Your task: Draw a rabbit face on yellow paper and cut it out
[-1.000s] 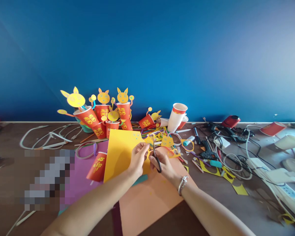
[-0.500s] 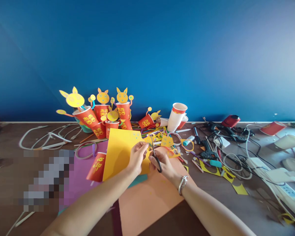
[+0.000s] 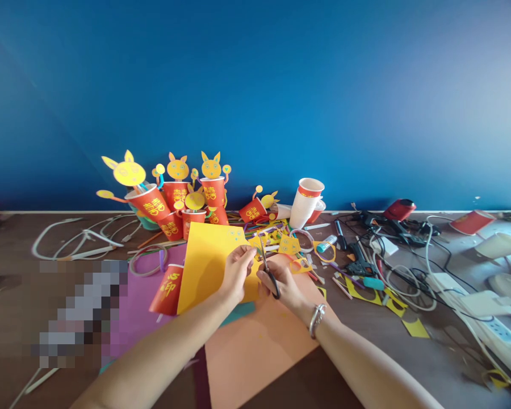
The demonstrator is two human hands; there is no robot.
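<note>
My right hand (image 3: 283, 284) grips a pair of scissors (image 3: 271, 275) by the dark handles, blades pointing up and away. Close to the blades, my left hand (image 3: 238, 270) pinches a small greenish piece (image 3: 258, 254), apparently paper; its shape is mostly hidden by the fingers. Both hands are above a yellow sheet (image 3: 202, 261) and an orange sheet (image 3: 255, 363). A strip of teal paper (image 3: 238, 313) lies beneath my left wrist. Left of the yellow sheet, a red paper cup (image 3: 168, 291) lies tipped on a purple sheet (image 3: 142, 318).
Several red cups with yellow animal heads (image 3: 130, 173) stand at the back left. Stacked white cups (image 3: 305, 207) are behind my hands. Glue guns (image 3: 360, 258), cables, a power strip (image 3: 494, 326) and yellow scraps (image 3: 415, 328) spread across the right.
The scissor blades look slightly closer together and shifted a little left. Both hands stay almost in the same place.
</note>
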